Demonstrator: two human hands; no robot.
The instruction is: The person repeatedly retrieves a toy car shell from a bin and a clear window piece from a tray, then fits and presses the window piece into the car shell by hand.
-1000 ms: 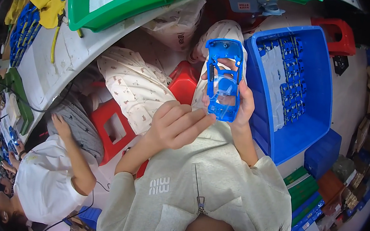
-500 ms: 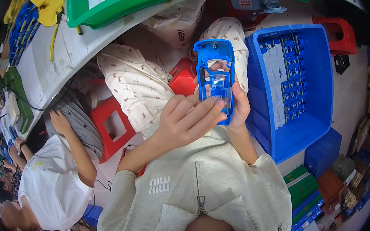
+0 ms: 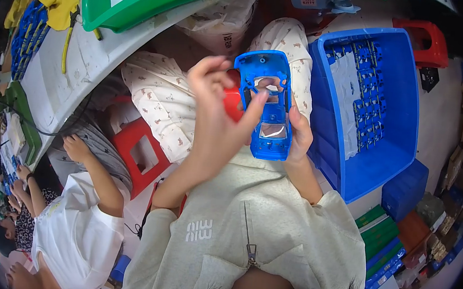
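A blue plastic toy car body [image 3: 272,147], with its hollow inner side up and its window openings showing, stands lengthwise above my lap. My right hand [image 3: 300,134] grips it along the right edge, with the thumb on the rim and the other fingers mostly hidden beneath. My left hand [image 3: 213,108] is on its left side, somewhat blurred, with fingers raised and apart. The left thumb reaches over the middle of the car body; whether it touches cannot be told.
At the right stands a blue bin [image 3: 380,167] holding rows of blue parts [image 3: 368,120] and white sheets. A green tray [image 3: 103,18] rests on the white table [image 3: 57,96] ahead. Red stools [image 3: 141,157] are about. A co-worker in a white shirt [image 3: 82,230] sits at the left.
My left hand has lifted from the near end of the car body and moved up and left, its fingers spreading. My right hand still holds the body, now tilted slightly differently.
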